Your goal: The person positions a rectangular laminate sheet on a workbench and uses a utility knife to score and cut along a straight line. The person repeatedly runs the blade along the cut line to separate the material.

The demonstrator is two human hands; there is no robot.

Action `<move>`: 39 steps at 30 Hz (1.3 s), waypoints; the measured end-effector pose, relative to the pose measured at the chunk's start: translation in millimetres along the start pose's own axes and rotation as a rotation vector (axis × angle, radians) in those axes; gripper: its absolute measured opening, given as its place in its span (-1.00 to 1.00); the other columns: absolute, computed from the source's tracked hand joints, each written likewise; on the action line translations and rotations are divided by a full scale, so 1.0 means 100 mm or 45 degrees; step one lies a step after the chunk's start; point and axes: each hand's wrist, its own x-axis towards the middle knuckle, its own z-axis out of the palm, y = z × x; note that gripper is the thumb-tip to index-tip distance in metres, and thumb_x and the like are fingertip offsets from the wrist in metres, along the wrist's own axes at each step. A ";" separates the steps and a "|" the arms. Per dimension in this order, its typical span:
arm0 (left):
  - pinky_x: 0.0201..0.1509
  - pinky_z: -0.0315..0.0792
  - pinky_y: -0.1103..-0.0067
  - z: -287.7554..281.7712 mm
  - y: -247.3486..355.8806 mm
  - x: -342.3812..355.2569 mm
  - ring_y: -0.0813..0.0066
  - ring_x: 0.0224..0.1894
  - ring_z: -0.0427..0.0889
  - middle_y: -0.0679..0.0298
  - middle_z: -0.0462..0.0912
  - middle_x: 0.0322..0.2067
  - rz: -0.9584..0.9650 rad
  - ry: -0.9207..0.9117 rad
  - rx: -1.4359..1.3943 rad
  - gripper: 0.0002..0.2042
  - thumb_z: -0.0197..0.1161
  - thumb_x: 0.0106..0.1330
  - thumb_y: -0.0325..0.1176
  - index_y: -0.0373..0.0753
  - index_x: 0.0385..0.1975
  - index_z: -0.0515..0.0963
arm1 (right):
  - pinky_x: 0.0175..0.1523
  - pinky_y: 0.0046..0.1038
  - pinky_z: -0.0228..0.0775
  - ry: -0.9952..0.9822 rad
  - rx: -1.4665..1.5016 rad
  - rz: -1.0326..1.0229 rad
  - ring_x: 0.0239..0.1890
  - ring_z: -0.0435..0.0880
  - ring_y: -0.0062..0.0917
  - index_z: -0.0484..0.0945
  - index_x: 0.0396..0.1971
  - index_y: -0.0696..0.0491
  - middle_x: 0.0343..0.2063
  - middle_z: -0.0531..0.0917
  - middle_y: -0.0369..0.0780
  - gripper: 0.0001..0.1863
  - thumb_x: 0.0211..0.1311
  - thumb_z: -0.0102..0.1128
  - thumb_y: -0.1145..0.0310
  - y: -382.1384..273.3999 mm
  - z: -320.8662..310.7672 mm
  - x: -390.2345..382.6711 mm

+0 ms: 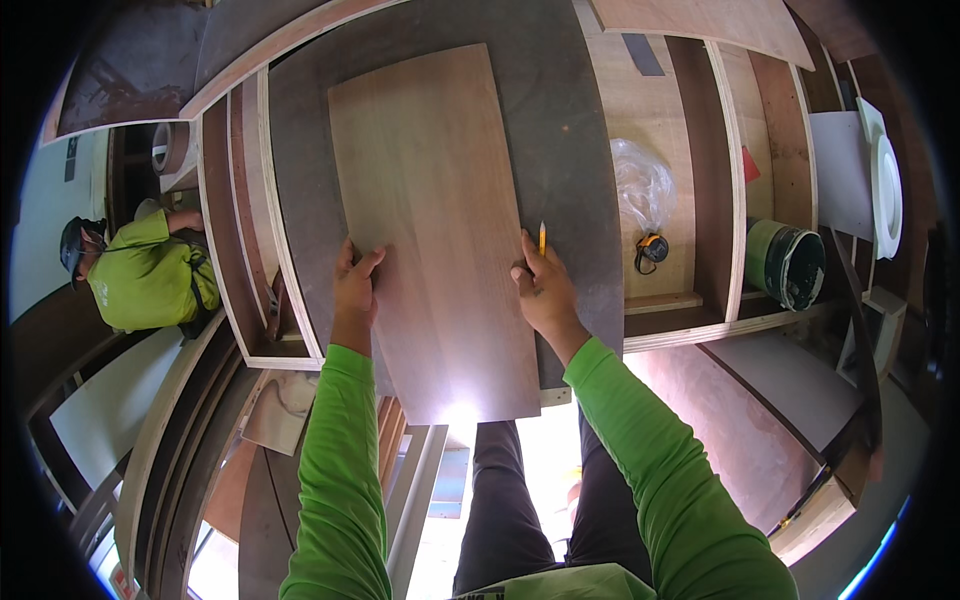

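Right of the hands, a yellow tape measure (651, 249) lay on a pale shelf, just below a crumpled clear plastic bag (641, 182). Farther right, a green bucket (785, 263) sat on its side in the next compartment, with a white plate (886, 182) beyond it. Far to the left, a person in a green shirt (150, 275) crouched beside the wooden frame (236, 250).
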 end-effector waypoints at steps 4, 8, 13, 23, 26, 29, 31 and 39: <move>0.33 0.28 0.56 0.04 0.02 -0.02 0.46 0.16 0.51 0.28 0.58 0.11 -0.011 -0.008 -0.030 -0.45 0.33 0.20 -0.55 -0.31 0.26 0.44 | 0.22 -0.32 0.42 -0.013 0.006 0.001 0.14 0.53 -0.29 0.33 0.40 -0.04 0.05 0.54 -0.21 -0.41 0.37 0.13 0.35 0.00 -0.01 0.00; 0.35 0.28 0.53 0.07 0.00 -0.03 0.38 0.20 0.46 0.23 0.53 0.15 0.010 -0.038 0.006 -0.41 0.37 0.19 -0.49 -0.28 0.28 0.42 | 0.23 -0.31 0.41 -0.013 -0.034 0.004 0.17 0.51 -0.27 0.32 0.40 -0.05 0.08 0.53 -0.18 -0.40 0.37 0.13 0.34 0.01 0.01 -0.01; 0.40 0.20 0.22 0.16 -0.03 -0.03 0.09 0.35 0.23 0.13 0.28 0.30 -0.052 0.449 0.777 -0.26 0.51 0.06 -0.23 -0.07 0.33 0.42 | 0.25 -0.25 0.40 0.004 -0.082 0.002 0.19 0.48 -0.19 0.29 0.42 -0.05 0.11 0.50 -0.10 -0.38 0.36 0.15 0.32 -0.01 0.01 -0.02; 0.37 0.09 0.01 0.50 -0.37 -0.96 -0.08 0.32 0.20 0.00 0.23 0.31 0.463 0.510 1.307 -0.09 0.47 0.06 -0.14 -0.11 0.46 0.17 | -0.06 -0.44 0.48 0.162 0.098 -0.073 -0.26 0.60 -0.41 0.44 0.32 0.08 -0.18 0.59 -0.14 -0.45 0.32 0.20 0.40 0.13 0.04 0.02; 0.33 0.10 0.01 0.46 -0.66 -1.76 -0.12 0.25 0.24 -0.08 0.25 0.26 0.517 0.393 1.369 -0.14 0.41 0.12 -0.20 -0.16 0.46 0.15 | -0.16 -0.51 0.46 0.207 0.138 -0.182 -0.37 0.52 -0.56 0.46 0.29 0.10 -0.29 0.58 -0.24 -0.48 0.32 0.21 0.43 0.23 -0.07 -0.11; 0.29 0.15 0.00 0.38 -0.80 -2.82 -0.13 0.21 0.30 -0.08 0.32 0.19 0.272 0.131 1.360 -0.21 0.36 0.17 -0.16 -0.17 0.42 0.20 | -0.12 -0.48 0.47 0.086 0.206 -0.096 -0.29 0.58 -0.50 0.51 0.24 0.10 -0.25 0.61 -0.20 -0.55 0.36 0.19 0.38 0.30 -0.32 -0.36; 0.24 0.22 0.00 0.29 -0.96 -3.48 -0.12 0.17 0.35 -0.05 0.37 0.15 0.076 -0.079 1.430 -0.28 0.34 0.18 -0.10 -0.15 0.36 0.28 | 0.00 -0.41 0.49 0.004 0.145 -0.064 -0.15 0.66 -0.36 0.54 0.19 0.10 -0.16 0.66 -0.09 -0.59 0.39 0.16 0.33 0.66 -0.55 -0.63; 0.47 0.23 0.21 -0.52 -1.10 -4.39 -0.22 0.43 0.22 -0.12 -0.01 0.50 -0.677 -0.896 1.102 -0.40 0.32 0.29 -0.06 0.15 0.37 0.39 | -0.12 -0.51 0.50 -0.307 0.209 0.195 -0.32 0.61 -0.55 0.43 0.27 0.16 -0.33 0.65 -0.22 -0.52 0.35 0.10 0.47 0.71 -1.50 -2.07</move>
